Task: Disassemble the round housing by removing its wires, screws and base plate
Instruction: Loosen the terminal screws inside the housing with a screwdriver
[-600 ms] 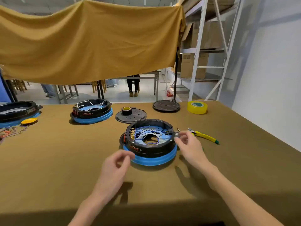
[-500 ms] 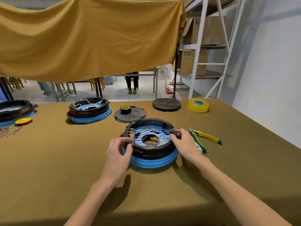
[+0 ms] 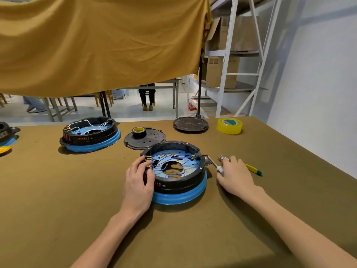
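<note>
Hands flank the round housing: left gripping, right beside.

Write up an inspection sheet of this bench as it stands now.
Surface: olive cloth table.
Job's things: round housing on a blue ring, open on top; cutters beside it.
Clutter: second housing, perforated plate carrying a black tape roll, dark disc, yellow tape roll.
Hands: left hand grips the housing's wall; right hand rests on the cutters.
Cables: blue wires inside the housing.
Surroundings: hanging tan cloth, shelving.
</note>
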A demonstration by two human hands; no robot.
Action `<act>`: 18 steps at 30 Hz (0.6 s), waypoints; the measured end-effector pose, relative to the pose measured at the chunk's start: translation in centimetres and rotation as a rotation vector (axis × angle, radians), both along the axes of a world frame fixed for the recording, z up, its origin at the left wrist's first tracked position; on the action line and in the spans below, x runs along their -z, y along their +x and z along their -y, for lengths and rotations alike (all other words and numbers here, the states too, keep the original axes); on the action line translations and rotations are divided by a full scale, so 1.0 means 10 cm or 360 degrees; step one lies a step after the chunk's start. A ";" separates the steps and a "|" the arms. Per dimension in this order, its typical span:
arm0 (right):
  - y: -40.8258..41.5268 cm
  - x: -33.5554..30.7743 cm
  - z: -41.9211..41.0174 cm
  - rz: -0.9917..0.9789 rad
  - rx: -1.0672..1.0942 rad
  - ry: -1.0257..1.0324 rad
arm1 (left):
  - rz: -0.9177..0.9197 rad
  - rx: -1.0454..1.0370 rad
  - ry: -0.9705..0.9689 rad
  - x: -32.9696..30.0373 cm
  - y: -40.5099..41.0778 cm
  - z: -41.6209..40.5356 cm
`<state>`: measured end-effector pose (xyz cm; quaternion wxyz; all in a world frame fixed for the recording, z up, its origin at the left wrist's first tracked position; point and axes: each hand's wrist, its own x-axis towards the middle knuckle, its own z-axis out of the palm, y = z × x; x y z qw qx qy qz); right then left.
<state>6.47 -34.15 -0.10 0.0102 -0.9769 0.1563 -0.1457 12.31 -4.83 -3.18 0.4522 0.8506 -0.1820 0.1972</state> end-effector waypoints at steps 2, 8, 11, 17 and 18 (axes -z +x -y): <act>-0.04 0.02 -0.05 -0.0023 -0.0014 -0.0150 | 0.0003 0.0000 0.0006 -0.02 -0.02 0.00; -0.10 0.04 -0.07 0.0019 -0.0029 -0.0094 | 0.0006 0.0047 0.0040 -0.04 0.02 -0.09; -0.09 -0.01 -0.06 0.0108 -0.0028 0.0066 | -0.0010 0.0084 0.0014 -0.07 0.15 -0.15; 0.07 -0.12 0.23 -0.0089 0.0410 0.0066 | 0.0036 0.0042 0.0038 -0.02 0.23 -0.15; 0.10 -0.13 0.27 -0.0219 0.0456 0.0079 | 0.0038 0.0033 0.0043 -0.01 0.24 -0.14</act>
